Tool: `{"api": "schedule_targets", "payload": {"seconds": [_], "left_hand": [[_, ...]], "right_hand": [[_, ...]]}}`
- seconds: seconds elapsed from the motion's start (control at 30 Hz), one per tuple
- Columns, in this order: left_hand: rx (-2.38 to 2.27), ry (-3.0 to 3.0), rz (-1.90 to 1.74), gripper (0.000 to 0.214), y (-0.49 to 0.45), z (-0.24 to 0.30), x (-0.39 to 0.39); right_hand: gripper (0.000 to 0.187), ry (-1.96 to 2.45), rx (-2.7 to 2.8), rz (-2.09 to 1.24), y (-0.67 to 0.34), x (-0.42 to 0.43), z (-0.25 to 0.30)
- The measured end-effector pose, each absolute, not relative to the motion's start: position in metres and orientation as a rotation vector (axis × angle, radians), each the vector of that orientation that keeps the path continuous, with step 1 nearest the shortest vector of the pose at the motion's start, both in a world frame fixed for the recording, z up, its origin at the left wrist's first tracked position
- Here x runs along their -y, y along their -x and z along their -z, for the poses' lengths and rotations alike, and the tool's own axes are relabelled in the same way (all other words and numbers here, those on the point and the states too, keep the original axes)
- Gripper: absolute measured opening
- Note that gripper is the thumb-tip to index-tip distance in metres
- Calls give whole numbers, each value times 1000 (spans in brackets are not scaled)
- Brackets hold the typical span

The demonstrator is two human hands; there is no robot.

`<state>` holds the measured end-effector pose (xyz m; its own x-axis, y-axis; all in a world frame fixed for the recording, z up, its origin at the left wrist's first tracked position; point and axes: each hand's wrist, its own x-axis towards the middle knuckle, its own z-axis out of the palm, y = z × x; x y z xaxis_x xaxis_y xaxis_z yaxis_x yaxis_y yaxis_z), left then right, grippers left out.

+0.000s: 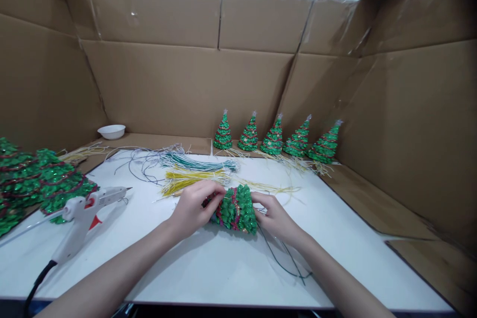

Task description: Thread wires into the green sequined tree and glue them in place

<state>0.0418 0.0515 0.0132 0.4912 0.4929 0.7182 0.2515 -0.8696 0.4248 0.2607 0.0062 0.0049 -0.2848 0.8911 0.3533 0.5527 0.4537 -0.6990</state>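
Observation:
A small green sequined Christmas tree point(235, 208) lies on its side on the white table point(223, 263). My left hand point(196, 206) grips its narrow end, fingers curled round it. From the other side, my right hand point(274, 216) holds its wide base, and thin dark wires point(283, 258) trail from there toward me. Just beyond the hands lie bundles of yellow wires point(194, 179) and green wires point(201, 163).
A white glue gun point(84, 213) with a black cord lies at the left. Several finished trees point(274, 136) stand in a row at the back; more trees point(37, 181) pile at the left edge. A white bowl point(111, 131) sits far left. Cardboard walls point(186, 79) surround the table.

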Motion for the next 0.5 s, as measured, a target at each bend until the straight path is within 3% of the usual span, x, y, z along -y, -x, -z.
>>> {"api": "schedule_targets", "payload": {"seconds": [0.5], "left_hand": [[-639, -2491, -1280, 11, -41, -13, -50]], "right_hand": [[24, 1195, 1963, -587, -263, -5, -9]]}}
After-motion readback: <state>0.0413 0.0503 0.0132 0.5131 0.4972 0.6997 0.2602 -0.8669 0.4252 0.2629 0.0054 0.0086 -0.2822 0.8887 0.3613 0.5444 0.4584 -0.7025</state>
